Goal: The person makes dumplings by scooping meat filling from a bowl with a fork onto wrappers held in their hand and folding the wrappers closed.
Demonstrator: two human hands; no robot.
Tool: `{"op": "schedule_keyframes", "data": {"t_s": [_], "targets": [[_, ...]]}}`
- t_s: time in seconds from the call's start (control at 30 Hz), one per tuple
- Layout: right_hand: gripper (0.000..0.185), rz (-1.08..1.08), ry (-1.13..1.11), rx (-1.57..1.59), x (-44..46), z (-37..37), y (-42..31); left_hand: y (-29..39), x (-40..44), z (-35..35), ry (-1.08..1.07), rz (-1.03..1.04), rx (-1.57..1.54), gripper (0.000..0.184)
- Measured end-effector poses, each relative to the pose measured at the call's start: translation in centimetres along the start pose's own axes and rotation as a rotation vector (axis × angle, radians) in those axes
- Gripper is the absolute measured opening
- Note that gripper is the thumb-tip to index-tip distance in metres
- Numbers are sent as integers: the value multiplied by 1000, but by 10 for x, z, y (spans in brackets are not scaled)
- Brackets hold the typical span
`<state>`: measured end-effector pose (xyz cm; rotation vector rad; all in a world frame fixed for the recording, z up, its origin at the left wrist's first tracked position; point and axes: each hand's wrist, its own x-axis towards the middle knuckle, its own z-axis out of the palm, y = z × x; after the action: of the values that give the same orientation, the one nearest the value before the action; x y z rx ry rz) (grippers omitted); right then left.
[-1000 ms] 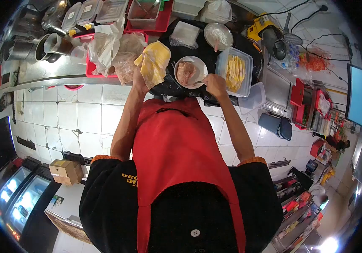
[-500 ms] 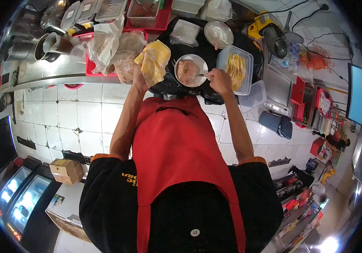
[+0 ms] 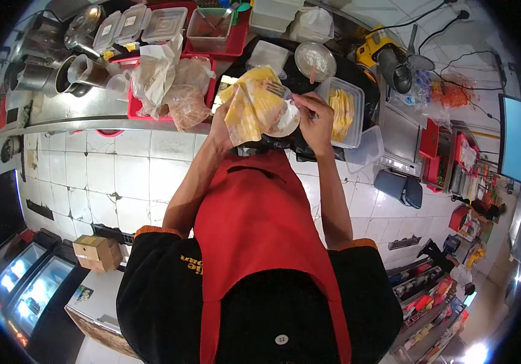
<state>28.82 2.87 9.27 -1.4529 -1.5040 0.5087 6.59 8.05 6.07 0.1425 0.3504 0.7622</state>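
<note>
My left hand (image 3: 221, 128) holds a yellow wrapper sheet (image 3: 245, 115), spread open and partly over the white bowl (image 3: 286, 124). Pinched in my right hand (image 3: 316, 120) is a fork (image 3: 275, 88), its tines over the sheet's upper right part. Pinkish filling shows at the sheet's right edge and in the bowl, which is largely covered. Right of my right hand, a clear plastic container (image 3: 357, 129) holds a row of folded yellow pieces (image 3: 341, 114). A metal bowl of white powder (image 3: 315, 60) with a pinkish handle in it lies above.
A red tray (image 3: 134, 108) with plastic bags stands at the left. Lidded containers (image 3: 164, 25) line the back. A yellow tool (image 3: 377, 42) sits at the back right. A clear lid (image 3: 365, 149) lies by the container. People (image 3: 462, 274) are far right.
My left hand and the yellow sheet have moved right, over the bowl. My right hand has lifted the fork out of the bowl's filling and brought it to the sheet.
</note>
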Motion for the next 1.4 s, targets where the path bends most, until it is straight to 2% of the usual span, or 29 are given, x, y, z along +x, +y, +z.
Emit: {"op": "schedule_keyframes", "data": {"t_s": [0.13, 0.2, 0.27, 0.33, 0.4, 0.5, 0.6, 0.67, 0.73, 0.8, 0.93, 1.0, 1.03, 1.1, 1.17, 1.27, 1.33, 1.37, 1.4], "targets": [[21, -40, 3, 79, 5, -21, -9, 8, 0, -3, 2, 108, -102, 55], [17, 109, -135, 89, 9, -34, -31, 7, -3, 1, 36, 113, -63, 52], [16, 108, -157, 44, 16, -32, -44, 2, -2, -3, 136, 210, 321, 49], [16, 69, -241, 42, 26, -27, -53, -2, -4, -2, 139, 211, 375, 49], [18, 157, -261, 78, 28, -25, -46, -4, -8, -1, 154, 232, 479, 47], [24, 164, -290, 79, 30, -24, -47, 2, -10, 0, 76, 211, 376, 47], [34, 95, -279, 18, 25, -17, -56, 1, -10, 13, 121, 253, 244, 50], [35, -87, -182, 21, 17, -5, -48, 8, -13, 21, 121, 226, 205, 51], [39, -106, -146, 19, 14, -1, -42, 12, -12, 20, 114, 188, 164, 52], [35, -72, -133, 52, 12, -4, -41, 21, -10, 13, -48, 153, -91, 54], [28, 80, -103, 36, 11, -22, -49, 32, -7, 5, 11, 230, 29, 54], [17, 89, -79, 237, 12, -13, -49, 13, -3, 9, 50, 247, 119, 51], [17, 160, -108, 247, 14, -8, -51, 2, -3, 15, 85, 182, 194, 49], [18, 148, -103, 174, 16, 2, -57, -13, -7, 29, 108, 127, 304, 44], [21, 112, -117, -9, 18, 4, -67, -16, -3, 29, 128, 111, 258, 44], [22, 9, -72, 44, 9, 23, -59, -18, 14, 8, 139, 140, 190, 46], [18, 82, -148, 78, -1, 30, -54, -12, 23, -12, 88, 86, 125, 46], [18, 117, -292, 146, -3, 26, -54, -9, 28, -22, -12, 47, -27, 49], [20, 160, -435, 215, -8, 20, -53, -6, 24, -16, 129, 159, 79, 54]]}}
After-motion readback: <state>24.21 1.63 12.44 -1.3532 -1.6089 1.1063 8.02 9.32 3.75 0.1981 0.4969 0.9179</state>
